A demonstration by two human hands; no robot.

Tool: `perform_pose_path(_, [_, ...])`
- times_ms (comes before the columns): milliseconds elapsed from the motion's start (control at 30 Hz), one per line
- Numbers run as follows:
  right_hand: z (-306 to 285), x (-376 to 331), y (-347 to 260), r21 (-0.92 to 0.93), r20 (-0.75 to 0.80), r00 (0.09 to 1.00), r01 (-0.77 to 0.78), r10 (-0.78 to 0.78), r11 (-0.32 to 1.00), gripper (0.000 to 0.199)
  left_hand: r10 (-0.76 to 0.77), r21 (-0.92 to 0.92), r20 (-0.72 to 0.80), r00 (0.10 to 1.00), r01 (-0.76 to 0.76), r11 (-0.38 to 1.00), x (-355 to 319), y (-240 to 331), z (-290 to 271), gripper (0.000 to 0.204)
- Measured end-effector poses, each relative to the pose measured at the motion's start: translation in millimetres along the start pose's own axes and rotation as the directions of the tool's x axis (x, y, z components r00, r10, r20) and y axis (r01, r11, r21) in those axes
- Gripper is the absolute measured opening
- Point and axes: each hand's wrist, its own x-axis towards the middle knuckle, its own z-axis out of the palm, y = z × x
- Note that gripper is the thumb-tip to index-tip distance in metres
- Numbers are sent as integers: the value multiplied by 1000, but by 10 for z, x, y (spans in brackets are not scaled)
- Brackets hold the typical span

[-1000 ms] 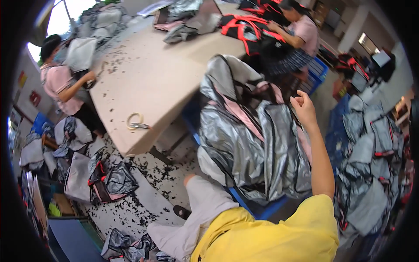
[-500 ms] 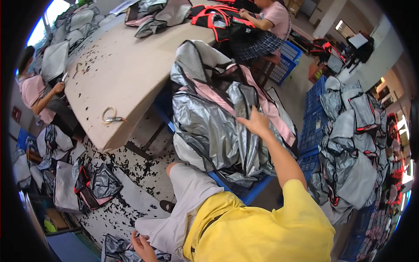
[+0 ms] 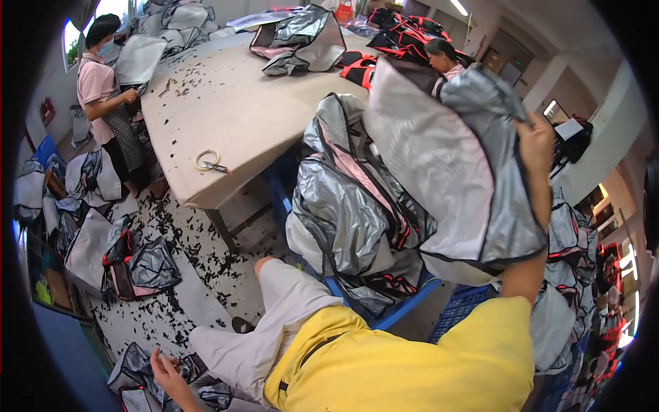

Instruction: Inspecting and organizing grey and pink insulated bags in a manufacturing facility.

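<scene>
My right hand [image 3: 535, 141] is raised at the right, fingers closed on the edge of a large silver-lined bag piece [image 3: 439, 158]. The piece has a pale grey panel and black edging, and it hangs down past my forearm, blurred at its top. Beside and partly behind it, a heap of similar silver and pink bag pieces [image 3: 343, 213] fills a blue crate [image 3: 405, 302]. At the lower left is my left hand [image 3: 167, 376], holding nothing, its fingers apart. Near it are more silver bag pieces [image 3: 134, 364], low by my leg.
A beige-topped table [image 3: 206, 123] bears a tape roll [image 3: 204, 161], small snips [image 3: 218, 167] and more bag pieces [image 3: 302, 41]. One person [image 3: 103, 89] stands at its left; another [image 3: 446, 58] is beyond the raised piece. Black scraps [image 3: 199, 240] litter the floor.
My right hand has lifted a bag piece off the heap, up and to the right. My left hand has shifted left in the picture. The view has turned, so the table sits lower.
</scene>
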Motion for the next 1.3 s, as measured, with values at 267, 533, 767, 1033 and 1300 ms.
perform_pose_path(267, [-1075,249,-1644,348,-16,977,203,-211,915,36,452,-223,173,875,-412,884,296,1497,836,30])
perform_pose_path(533, [231,-716,-2725,855,204,602,274,-772,440,45,777,415,-540,322,-701,579,-519,2395,42,45])
perform_pose_path(767, [1204,-3335,-3854,944,153,-115,-277,-981,180,40,139,806,-169,976,56,589,-1334,1337,-679,56])
perform_pose_path(1033, [831,-5098,-3941,967,-243,-491,-191,-836,-168,26,276,406,138,951,-309,860,-1228,1035,128,58])
perform_pose_path(1300, [2427,-3431,-3369,482,489,230,-875,-842,41,24,306,416,-14,952,-273,868,-1102,888,1210,25])
